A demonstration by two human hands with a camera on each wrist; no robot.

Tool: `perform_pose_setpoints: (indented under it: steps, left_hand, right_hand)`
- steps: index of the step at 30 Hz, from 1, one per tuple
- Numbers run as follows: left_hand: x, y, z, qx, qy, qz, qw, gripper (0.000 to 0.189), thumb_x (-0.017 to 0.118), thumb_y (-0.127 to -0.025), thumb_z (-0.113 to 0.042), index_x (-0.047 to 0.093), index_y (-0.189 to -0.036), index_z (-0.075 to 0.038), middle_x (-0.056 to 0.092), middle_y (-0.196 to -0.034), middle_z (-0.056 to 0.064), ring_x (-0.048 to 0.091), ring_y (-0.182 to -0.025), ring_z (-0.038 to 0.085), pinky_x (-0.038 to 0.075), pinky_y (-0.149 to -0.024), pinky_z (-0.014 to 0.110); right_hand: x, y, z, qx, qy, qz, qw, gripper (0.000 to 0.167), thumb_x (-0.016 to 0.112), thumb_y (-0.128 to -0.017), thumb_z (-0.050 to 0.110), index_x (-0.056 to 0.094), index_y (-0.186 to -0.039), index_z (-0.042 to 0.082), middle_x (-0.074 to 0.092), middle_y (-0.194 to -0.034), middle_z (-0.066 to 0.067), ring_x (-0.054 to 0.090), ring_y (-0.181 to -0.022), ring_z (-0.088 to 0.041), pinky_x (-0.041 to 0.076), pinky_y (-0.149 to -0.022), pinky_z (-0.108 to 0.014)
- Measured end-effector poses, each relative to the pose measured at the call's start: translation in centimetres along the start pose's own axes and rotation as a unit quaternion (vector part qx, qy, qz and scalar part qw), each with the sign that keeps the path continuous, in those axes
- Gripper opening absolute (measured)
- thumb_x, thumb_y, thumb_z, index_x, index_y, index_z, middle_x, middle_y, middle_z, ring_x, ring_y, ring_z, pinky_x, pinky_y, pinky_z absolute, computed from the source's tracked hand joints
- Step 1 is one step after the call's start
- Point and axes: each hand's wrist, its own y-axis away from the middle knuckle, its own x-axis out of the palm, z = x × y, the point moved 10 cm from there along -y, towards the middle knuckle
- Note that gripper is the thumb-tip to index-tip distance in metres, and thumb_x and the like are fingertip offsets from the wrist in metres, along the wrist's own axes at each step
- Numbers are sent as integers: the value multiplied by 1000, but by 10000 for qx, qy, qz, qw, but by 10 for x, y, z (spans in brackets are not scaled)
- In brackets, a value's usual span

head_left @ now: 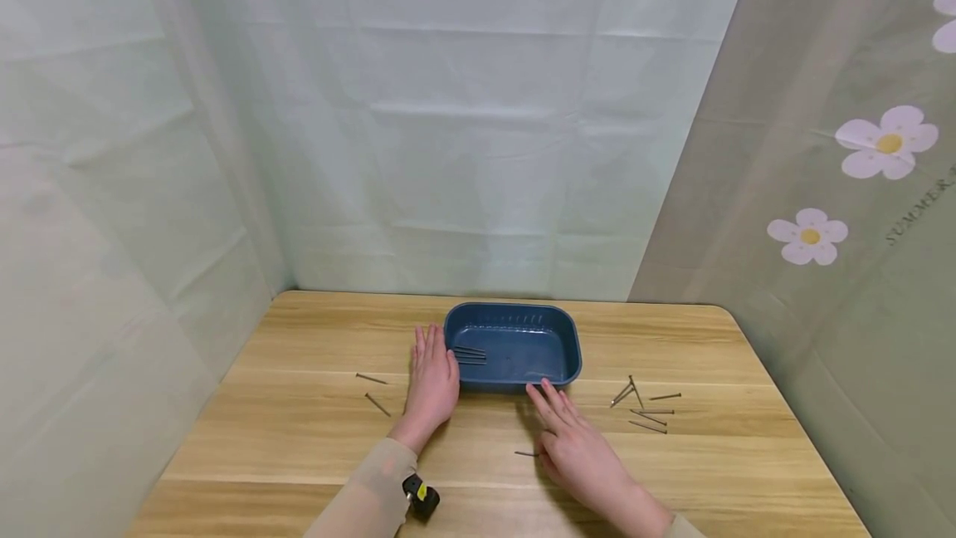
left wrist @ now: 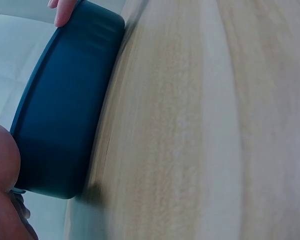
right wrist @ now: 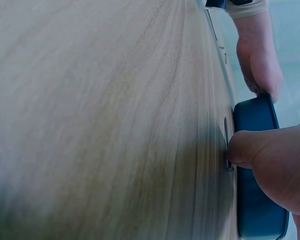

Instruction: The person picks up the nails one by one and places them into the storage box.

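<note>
A dark blue plastic box [head_left: 515, 386] stands on the table, with several nails [head_left: 470, 355] lying side by side at its left end. My left hand [head_left: 435, 376] rests along the box's left side, fingers straight; in the left wrist view its thumb [left wrist: 2, 157] lies at the rim. Just in front of the box, my right hand [head_left: 578, 451] pinches a single nail [head_left: 526, 453] between thumb and a bent finger. Its other fingers stretch towards the front rim. In the right wrist view the thumb partly covers that nail [right wrist: 226, 131].
To the right on the wooden table [head_left: 246, 438] lie several loose nails [head_left: 651, 413], some crossing. Two more, an upper nail [head_left: 371, 378] and a lower nail [head_left: 378, 404], are left of the left hand. Pale curtains [head_left: 478, 148] hang behind and at both sides.
</note>
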Motion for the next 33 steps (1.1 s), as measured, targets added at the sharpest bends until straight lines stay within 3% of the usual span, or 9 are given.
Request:
perform_pose_setpoints:
  steps: [11, 19, 22, 28, 33]
  left_hand:
    - [0, 0, 1, -79, 32, 41, 10000, 55, 44, -112, -11, 33, -157, 19, 29, -167, 35, 11, -160, 51, 16, -127, 65]
    - [0, 0, 0, -67, 41, 25, 10000, 55, 43, -113, -11, 33, -157, 19, 29, -167, 35, 11, -160, 51, 17, -126, 66]
    - [-1, 0, -1, -39, 44, -6, 10000, 55, 44, -112, -11, 33, -157, 19, 29, -167, 35, 11, -160, 51, 17, -126, 65]
    - [-2, 2, -1, -63, 53, 7, 10000, 54, 44, -113, -10, 34, -157, 19, 29, -167, 35, 10, -160, 50, 17, -126, 65]
    - [-2, 2, -2, -36, -13, -23, 10000, 54, 45, -113, -10, 35, -156, 19, 31, -166, 35, 13, -160, 51, 19, -126, 66]
  right_hand:
    - [2, 0, 0, -66, -31, 14, 10000, 21, 86, -84, 15, 68, -73, 11, 45, -163, -25, 40, -152, -44, 43, -117, -54]
    - [-13, -8, -5, -227, -400, -508, 9977, 21, 86, -80, 8, 66, -75, 11, 40, -165, -27, 42, -148, -51, 45, -112, -60]
    - [-23, -16, -11, -126, -593, -614, 9963, 20, 88, -79, 10, 69, -79, 14, 39, -166, -26, 41, -149, -52, 42, -113, -60]
    - [-33, -35, -26, 279, -943, -517, 9938, 18, 86, -88, 12, 70, -82, 17, 32, -170, -23, 28, -156, -48, 35, -119, -59]
    - [-39, -53, -42, 551, -1053, -562, 9913, 16, 83, -92, 11, 69, -84, 16, 31, -170, -25, 29, -156, -50, 34, -119, -60]
